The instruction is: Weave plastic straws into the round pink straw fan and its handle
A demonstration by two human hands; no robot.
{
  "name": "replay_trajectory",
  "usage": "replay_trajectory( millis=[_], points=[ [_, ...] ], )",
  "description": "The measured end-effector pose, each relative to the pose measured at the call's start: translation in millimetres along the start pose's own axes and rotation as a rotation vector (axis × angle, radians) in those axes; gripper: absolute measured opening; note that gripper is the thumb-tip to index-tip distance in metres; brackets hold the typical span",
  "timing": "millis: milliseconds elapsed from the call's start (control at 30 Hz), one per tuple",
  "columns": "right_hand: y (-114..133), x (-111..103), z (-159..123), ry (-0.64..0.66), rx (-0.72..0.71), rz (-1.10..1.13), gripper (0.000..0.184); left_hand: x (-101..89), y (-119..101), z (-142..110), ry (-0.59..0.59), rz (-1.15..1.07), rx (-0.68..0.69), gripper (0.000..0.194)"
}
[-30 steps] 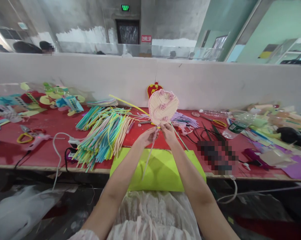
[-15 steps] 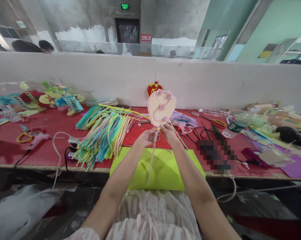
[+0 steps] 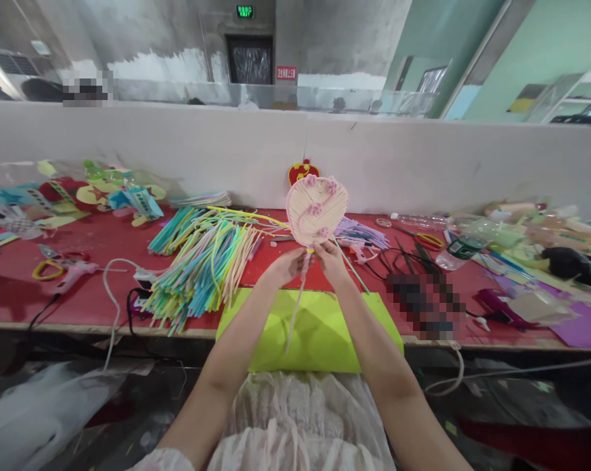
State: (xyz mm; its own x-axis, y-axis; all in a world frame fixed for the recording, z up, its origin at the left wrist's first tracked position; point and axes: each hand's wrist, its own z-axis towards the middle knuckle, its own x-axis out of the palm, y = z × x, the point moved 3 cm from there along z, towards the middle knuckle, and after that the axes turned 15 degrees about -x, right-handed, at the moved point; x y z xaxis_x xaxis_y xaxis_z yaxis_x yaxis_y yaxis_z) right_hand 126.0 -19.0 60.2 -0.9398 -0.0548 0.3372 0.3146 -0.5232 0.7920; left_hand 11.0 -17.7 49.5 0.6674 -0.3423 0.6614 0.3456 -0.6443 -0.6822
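Shifted slightly left, our pink-trimmed fan (image 3: 317, 212) stands above the red table (image 3: 106, 229), our left hand (image 3: 288, 267) curled around its handle (image 3: 305, 262), right hand (image 3: 330, 260) pinching near its neck (image 3: 309, 250). We're probably wrapping the handle; another turn likely calls for steady tension.

Soft, even light, faint shadows on the yellow-green sheet (image 3: 319, 337), wide-angle distortion near edges
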Motion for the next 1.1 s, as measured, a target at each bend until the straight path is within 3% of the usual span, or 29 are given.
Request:
replay_trajectory(
  millis=[133,233,367,533,767,900,1100],
  points=[
    [3,-2,4,-0.109,-0.051,0.021,0.026,-9.0,-14,-3,-0.238,0.089,0.35,0.024],
    [0,-3,3,-0.11,-0.017,0.008,0.029,-5.6,-26,-9,-0.302,0.106,0.527,0.041],
    [-5,-2,1,-0.113,-0.018,0.041,0.029,0.2,-35,-12,-0.34,0.056,0.592,0.031],
    [-11,-3,-3,-0.142,-0.009,0.004,0.028,-1.0,-30,-12,-0.365,0.01,0.619,0.011],
    [-20,-7,-7,-0.213,-0.032,-0.096,0.028,-5.2,-15,-22,-0.574,0.08,0.782,0.011],
    [-23,-6,-7,-0.235,-0.09,-0.181,0.028,3.6,-11,-34,-0.617,0.192,0.841,0.011],
    [-23,-3,-7,-0.289,-0.084,-0.131,0.028,11.6,-4,-43,-0.671,0.2,0.884,0.005]
  ],
)
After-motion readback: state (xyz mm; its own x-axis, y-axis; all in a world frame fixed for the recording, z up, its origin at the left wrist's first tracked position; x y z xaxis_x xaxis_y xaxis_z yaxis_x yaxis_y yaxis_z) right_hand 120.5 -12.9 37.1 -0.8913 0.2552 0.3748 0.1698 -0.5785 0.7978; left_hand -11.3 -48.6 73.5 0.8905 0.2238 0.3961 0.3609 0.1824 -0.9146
